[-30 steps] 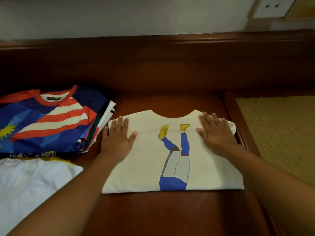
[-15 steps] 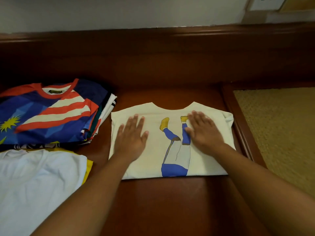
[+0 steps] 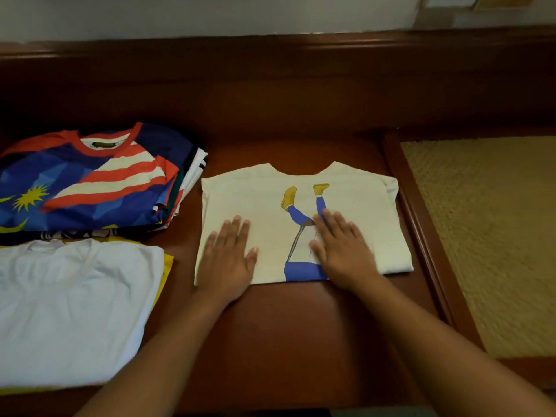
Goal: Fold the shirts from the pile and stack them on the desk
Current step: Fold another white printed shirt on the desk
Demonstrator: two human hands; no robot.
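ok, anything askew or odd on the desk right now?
Minor only. The cream shirt lies flat under the left hand and right hand, but a fold of fabric bunches out at its far right corner. In the stack on the left, lower shirts' edges stick out to the right, so it isn't squared.

Cloth shirts on a polished wooden desk, woven matting at its right edge.

The desk [image 3: 285,326] is dark reddish wood with a smooth, glossy finish that catches soft reflections near its front edge; its raised back rail [image 3: 270,73] has the same polished look. The cream folded shirt [image 3: 240,194] is matt, soft cloth with a flat printed figure. Near the left edge, the white shirt [image 3: 75,311] is matt, slightly creased cloth, and the blue, red and white striped jersey [image 3: 75,188] atop the stack has a smoother, faintly sheeny fabric. The tan mat [image 3: 487,236] looks coarsely woven and rough. The wall [image 3: 210,13] is matt and pale.
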